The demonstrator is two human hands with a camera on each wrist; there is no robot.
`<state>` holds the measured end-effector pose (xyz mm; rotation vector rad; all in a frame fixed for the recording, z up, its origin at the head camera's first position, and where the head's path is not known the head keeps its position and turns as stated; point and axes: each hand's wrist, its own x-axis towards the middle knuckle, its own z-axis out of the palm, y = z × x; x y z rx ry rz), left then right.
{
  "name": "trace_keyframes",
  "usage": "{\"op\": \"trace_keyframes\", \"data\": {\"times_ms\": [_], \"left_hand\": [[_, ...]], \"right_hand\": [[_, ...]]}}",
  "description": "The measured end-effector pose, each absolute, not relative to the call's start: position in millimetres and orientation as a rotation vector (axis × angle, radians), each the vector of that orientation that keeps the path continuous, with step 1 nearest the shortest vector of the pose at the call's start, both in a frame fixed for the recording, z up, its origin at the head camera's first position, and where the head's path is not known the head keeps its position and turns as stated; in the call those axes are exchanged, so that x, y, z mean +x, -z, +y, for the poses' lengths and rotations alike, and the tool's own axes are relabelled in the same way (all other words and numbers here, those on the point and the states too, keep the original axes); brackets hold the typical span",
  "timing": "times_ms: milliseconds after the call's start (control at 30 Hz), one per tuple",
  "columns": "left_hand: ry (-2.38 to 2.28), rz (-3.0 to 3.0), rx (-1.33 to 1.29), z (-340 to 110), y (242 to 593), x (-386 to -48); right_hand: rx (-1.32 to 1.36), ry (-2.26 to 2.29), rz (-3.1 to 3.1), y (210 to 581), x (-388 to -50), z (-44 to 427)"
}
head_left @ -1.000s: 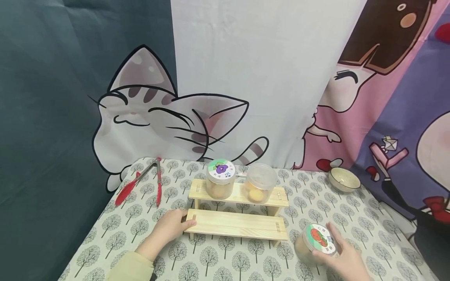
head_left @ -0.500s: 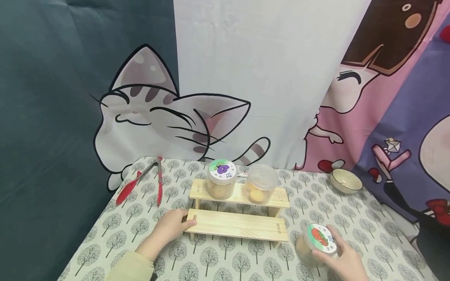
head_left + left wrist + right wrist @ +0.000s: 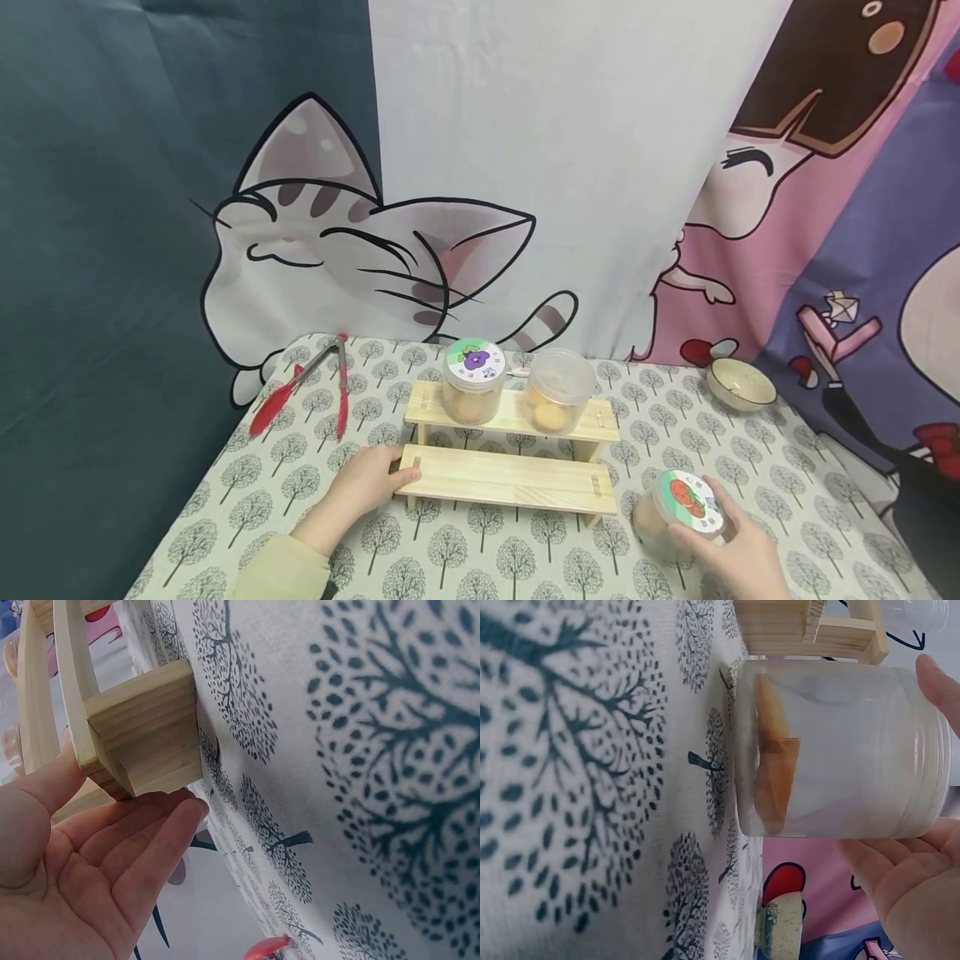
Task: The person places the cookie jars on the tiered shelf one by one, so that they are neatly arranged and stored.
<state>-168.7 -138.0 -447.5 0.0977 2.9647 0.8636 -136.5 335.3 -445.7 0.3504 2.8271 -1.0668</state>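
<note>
My left hand (image 3: 365,482) grips the left end of the lower board of a two-step wooden shelf (image 3: 510,483), thumb on top and fingers beneath. In the left wrist view the left hand (image 3: 97,877) holds the shelf's corner (image 3: 105,765). To the right of the shelf, my right hand (image 3: 738,546) holds a clear plastic jar (image 3: 656,525) by its lid (image 3: 692,500), which carries a red fruit picture. In the right wrist view the fingers and thumb of the right hand (image 3: 915,892) span the jar (image 3: 840,750). Orange-brown pieces (image 3: 776,757) lie in its bottom, close to the cloth.
On the upper board stand a jar with a purple-picture lid (image 3: 474,379) and another jar with a plain translucent top (image 3: 558,387), yellow pieces inside. Red-tipped tongs (image 3: 307,379) lie at the back left. A bowl (image 3: 741,385) sits at the back right on the tree-print cloth (image 3: 480,562).
The lid with the red fruit picture has turned a little under my right hand. My left hand stays on the shelf. The head view has shifted slightly.
</note>
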Motion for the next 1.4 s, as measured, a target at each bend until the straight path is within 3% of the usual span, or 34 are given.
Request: {"op": "trace_keyframes", "data": {"times_ms": [433,1400], "left_hand": [[-0.879,2.964,0.096,-138,450,-170],[-0.886,2.949,0.088,-137,448,-169]], "right_hand": [[0.268,1.156,2.943,426,-133,321],[-0.466,1.503,3.018,413,-153,227]]}}
